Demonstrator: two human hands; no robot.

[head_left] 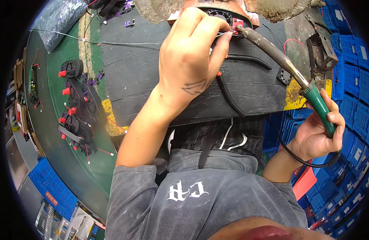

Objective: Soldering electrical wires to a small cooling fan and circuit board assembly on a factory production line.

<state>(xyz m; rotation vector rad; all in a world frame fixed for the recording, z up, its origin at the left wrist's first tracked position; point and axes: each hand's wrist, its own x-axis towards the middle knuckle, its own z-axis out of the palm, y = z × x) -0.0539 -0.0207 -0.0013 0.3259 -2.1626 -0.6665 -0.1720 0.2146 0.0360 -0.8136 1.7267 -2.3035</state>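
My right hand (318, 134) is wrapped round the green handle of a soldering iron (288, 66). The iron's tip rests at a small red circuit board (237, 25) beside a black fan (220, 15) in a copper-coloured housing (253, 18). Thumb and fingers of my left hand (192, 48) pinch a thin grey solder wire (128, 43), whose end reaches the same board. That wire trails off to the left across the black mat. Beneath the left hand lie pliers with black handles (231, 96); their jaws are hidden.
Several black fan units with red parts (74, 96) lie on the green table at left. A clear plastic bag (58, 28) sits at far left. On the right are a metal bracket (322, 54), a small fan (284, 76) and stacked blue crates (354, 76).
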